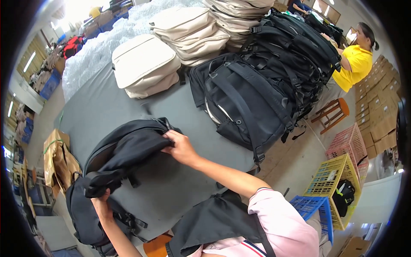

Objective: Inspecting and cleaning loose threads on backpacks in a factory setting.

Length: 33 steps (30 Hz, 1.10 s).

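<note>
In front of me on the grey table a black backpack (132,147) is spread between my two hands, its fabric lifted and folded. My right hand (183,149) pinches the far right edge of it. Closer to me, my left hand (102,206) is closed round a bunched end of the same bag. More black bag fabric with straps (83,210) hangs at the table's near left edge; whether it belongs to this backpack or another, I cannot tell. Fingertips of both hands are partly hidden by the cloth.
A pile of black backpacks (252,107) covers the table's right side. Stacks of cream bags (143,64) and bubble wrap (92,60) lie beyond. A brown paper sack (58,160) stands left. Right are a stool (332,115), crates (329,180), cartons (379,105) and a person in yellow (357,64).
</note>
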{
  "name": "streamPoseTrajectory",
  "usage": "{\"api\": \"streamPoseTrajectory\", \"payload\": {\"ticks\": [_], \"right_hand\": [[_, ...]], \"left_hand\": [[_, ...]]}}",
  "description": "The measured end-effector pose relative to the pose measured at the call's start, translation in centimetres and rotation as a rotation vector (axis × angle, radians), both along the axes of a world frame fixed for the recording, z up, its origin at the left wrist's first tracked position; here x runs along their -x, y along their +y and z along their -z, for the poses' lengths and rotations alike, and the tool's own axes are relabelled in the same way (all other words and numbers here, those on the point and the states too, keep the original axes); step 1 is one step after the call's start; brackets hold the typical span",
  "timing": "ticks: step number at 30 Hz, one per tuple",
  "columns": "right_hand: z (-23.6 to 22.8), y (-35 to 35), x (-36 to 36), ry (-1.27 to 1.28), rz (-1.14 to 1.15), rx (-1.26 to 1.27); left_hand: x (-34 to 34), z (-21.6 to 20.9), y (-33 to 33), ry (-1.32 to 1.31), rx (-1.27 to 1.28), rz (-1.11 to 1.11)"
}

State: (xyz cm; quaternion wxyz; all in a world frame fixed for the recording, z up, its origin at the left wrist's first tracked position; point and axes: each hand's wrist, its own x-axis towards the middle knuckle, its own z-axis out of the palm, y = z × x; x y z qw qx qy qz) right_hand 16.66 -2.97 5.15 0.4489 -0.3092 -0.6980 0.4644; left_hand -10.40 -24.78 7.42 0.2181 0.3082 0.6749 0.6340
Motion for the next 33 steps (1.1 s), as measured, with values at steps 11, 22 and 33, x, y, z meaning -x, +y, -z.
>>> {"api": "streamPoseTrajectory", "payload": {"ticks": [11,22,33], "right_hand": [[-3.2,-1.5,-6.1,0.427,-0.078,0.559],[-1.1,1.6,-7.0,1.213,0.199,0.954],[3.3,7.6,-9.2,1.321,0.288,0.912]], "left_hand": [[-6.1,-19.5,17.9,0.392,0.04,0.328],[-33.8,-22.5,30.6,1.615,-0.62,0.724],[-19.7,-6.1,26.7,1.081,0.454,1.098]]}}
